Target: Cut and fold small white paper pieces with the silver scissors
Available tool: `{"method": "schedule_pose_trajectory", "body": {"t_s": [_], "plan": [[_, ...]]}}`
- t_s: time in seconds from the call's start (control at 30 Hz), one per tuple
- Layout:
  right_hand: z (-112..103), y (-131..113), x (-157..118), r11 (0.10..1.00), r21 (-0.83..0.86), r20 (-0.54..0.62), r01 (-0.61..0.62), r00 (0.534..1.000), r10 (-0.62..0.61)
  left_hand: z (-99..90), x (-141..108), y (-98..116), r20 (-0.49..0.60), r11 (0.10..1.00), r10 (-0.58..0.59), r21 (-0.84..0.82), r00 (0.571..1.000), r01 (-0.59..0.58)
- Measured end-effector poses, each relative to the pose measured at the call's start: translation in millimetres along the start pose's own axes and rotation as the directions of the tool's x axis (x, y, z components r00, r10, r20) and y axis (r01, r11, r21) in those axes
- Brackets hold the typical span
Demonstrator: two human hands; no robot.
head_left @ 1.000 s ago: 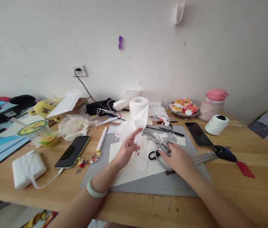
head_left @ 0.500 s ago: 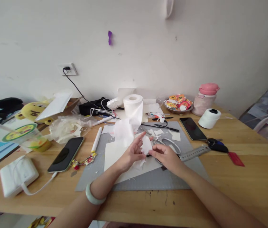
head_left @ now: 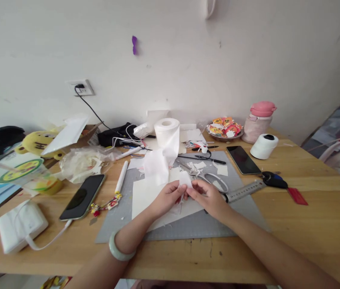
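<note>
Both hands meet over the grey cutting mat (head_left: 121,224), pinching a small white piece of tissue (head_left: 184,179) between them. My left hand (head_left: 168,198) has its thumb and fingers closed on the tissue's left side. My right hand (head_left: 208,196) grips its right side, the thumbs almost touching. A thin white strip hangs below the fingers. Under the hands lies a sheet of white paper (head_left: 144,200). Just behind stands a tissue roll (head_left: 167,134), its loose end trailing onto the paper. Scissors (head_left: 214,180) and a steel ruler (head_left: 245,190) lie beside my right hand.
On the left are a phone (head_left: 82,196), a power bank (head_left: 22,226) and a lidded cup (head_left: 34,176). To the right lie another phone (head_left: 243,159), a thread spool (head_left: 264,146), keys (head_left: 273,179) and a pink bottle (head_left: 258,122). A plate of paper cutouts (head_left: 225,127) stands behind.
My left fingers, stretched out earlier, have curled in around the tissue. The hands have drawn closer together, and the tissue sits lower and more folded between them. The view has shifted slightly.
</note>
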State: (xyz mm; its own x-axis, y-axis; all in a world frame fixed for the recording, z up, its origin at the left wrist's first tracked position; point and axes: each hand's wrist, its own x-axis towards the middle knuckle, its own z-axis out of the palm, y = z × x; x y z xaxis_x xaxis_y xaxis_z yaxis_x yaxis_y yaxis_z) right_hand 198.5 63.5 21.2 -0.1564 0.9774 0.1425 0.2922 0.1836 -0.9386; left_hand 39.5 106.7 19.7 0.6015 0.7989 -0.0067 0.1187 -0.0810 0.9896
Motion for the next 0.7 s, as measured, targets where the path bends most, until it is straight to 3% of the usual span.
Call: {"method": "schedule_pose_trajectory", "body": {"t_s": [0.13, 0.23, 0.4, 0.7], "plan": [[1.5, 1.1, 0.5, 0.992, 0.120, 0.062, -0.035, 0.998, 0.028, 5.8, -1.5, 6.1, 0.066, 0.998, 0.048, -0.043, 0.997, -0.045], [2.5, -1.2, 0.8, 0.941, 0.323, 0.134, -0.097, 0.989, 0.056, 10.1, -2.5, 7.2, 0.128, 0.981, 0.072, -0.189, 0.989, -0.047], [3.5, -0.9, -0.3, 0.727, 0.654, 0.174, -0.209, 0.977, 0.124, 12.6, -4.4, 2.3, 0.150, 0.876, 0.058, -0.481, 0.987, 0.022], [8.6, 2.9, -3.8, 0.436, 0.858, 0.271, -0.271, 0.960, 0.063, 10.2, -8.7, 7.1, 0.222, 0.746, 0.078, -0.660, 0.972, 0.091]]}}
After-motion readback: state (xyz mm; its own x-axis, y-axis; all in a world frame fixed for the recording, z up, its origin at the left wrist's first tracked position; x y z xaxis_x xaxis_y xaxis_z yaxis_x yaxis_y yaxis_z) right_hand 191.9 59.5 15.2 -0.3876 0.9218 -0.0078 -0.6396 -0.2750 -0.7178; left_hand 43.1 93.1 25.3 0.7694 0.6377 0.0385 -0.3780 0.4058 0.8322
